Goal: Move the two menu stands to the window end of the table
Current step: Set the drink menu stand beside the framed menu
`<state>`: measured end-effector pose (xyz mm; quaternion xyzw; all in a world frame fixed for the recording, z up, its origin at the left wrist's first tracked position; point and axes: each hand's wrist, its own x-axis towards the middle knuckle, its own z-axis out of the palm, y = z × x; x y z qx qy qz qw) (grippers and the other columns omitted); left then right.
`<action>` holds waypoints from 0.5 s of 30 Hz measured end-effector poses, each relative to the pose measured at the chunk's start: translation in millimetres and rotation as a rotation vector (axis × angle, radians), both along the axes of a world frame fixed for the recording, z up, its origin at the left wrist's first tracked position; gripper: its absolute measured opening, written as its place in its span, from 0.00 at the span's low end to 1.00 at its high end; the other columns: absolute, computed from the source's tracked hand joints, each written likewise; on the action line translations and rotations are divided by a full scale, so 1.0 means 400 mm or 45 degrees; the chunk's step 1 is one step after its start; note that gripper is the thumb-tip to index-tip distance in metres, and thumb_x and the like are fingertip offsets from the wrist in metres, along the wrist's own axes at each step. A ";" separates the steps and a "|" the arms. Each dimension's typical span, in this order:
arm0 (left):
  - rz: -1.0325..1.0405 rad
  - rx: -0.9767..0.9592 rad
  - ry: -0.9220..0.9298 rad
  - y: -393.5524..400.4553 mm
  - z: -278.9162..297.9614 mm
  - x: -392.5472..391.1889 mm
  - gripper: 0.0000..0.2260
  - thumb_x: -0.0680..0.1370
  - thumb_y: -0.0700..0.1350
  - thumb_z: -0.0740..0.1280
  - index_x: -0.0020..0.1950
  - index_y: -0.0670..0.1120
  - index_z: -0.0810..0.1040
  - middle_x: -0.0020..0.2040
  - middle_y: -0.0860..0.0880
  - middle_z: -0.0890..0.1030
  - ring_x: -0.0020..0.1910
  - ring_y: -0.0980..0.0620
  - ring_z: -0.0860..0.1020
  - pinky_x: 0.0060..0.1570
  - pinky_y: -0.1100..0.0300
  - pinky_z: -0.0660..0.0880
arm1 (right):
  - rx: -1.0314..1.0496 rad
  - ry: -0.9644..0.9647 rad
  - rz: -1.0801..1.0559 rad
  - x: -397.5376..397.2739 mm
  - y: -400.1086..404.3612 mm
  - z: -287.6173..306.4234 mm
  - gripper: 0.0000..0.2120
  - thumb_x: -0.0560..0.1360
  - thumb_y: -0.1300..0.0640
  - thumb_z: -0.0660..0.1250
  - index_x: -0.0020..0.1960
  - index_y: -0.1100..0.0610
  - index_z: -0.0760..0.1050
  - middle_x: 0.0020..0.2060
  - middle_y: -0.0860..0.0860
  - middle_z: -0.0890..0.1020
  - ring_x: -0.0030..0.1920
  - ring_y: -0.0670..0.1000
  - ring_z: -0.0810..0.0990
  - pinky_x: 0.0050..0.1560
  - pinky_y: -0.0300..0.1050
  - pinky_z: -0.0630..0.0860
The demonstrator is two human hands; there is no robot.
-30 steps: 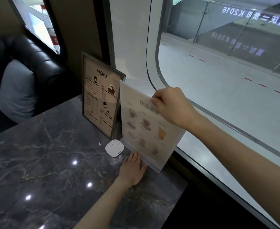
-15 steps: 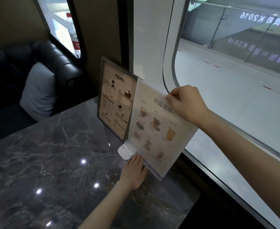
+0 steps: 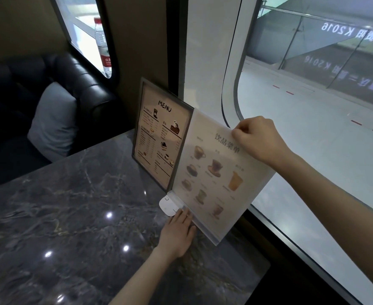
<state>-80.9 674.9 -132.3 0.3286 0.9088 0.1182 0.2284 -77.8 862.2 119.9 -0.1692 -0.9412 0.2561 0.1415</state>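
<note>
Looks like the second stand is getting parked right now. The dark-framed menu stand (image 3: 162,137) is already upright at the window edge of the desk (image 3: 71,216), close to the far corner by the wall. The clear drinks menu stand (image 3: 214,179) sits just beside it, leaning a bit toward the glass. The right hand (image 3: 260,139) has its fingers (image 3: 239,131) pinched on the top edge, while the left hand (image 3: 177,234) lies flat on the desk, fingers stretched out against the clear base lip — pressing, not gripping. A small white square gadget (image 3: 167,204) is touching that base's near-left corner. My guess at the next move: square the clear stand upright against the framed one, then let go gently so it doesn't tip.
</note>
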 end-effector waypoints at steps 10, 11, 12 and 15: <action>0.003 0.012 -0.001 -0.010 -0.010 -0.002 0.24 0.82 0.53 0.46 0.78 0.49 0.48 0.79 0.50 0.46 0.78 0.51 0.45 0.75 0.56 0.44 | 0.110 -0.058 0.029 -0.013 -0.008 -0.008 0.12 0.74 0.55 0.59 0.50 0.60 0.78 0.42 0.57 0.83 0.45 0.57 0.78 0.47 0.53 0.78; 0.010 0.017 -0.008 -0.010 -0.008 -0.003 0.24 0.82 0.53 0.46 0.78 0.49 0.48 0.79 0.50 0.46 0.78 0.51 0.45 0.75 0.56 0.44 | 0.117 -0.060 0.032 -0.014 -0.009 -0.007 0.12 0.74 0.55 0.59 0.50 0.60 0.77 0.44 0.57 0.83 0.45 0.57 0.78 0.47 0.53 0.78; 0.016 0.021 -0.015 -0.010 -0.007 -0.003 0.24 0.82 0.53 0.46 0.78 0.49 0.48 0.79 0.50 0.46 0.78 0.51 0.45 0.75 0.56 0.44 | 0.132 -0.053 0.038 -0.015 -0.011 -0.007 0.12 0.74 0.55 0.59 0.51 0.60 0.77 0.45 0.58 0.83 0.45 0.57 0.78 0.47 0.53 0.78; 0.023 0.028 -0.028 -0.009 0.001 -0.008 0.24 0.82 0.52 0.47 0.77 0.48 0.48 0.79 0.49 0.47 0.78 0.51 0.45 0.74 0.56 0.45 | 0.208 -0.071 0.089 -0.013 -0.022 -0.005 0.14 0.75 0.55 0.58 0.56 0.61 0.74 0.50 0.60 0.82 0.48 0.59 0.78 0.48 0.53 0.77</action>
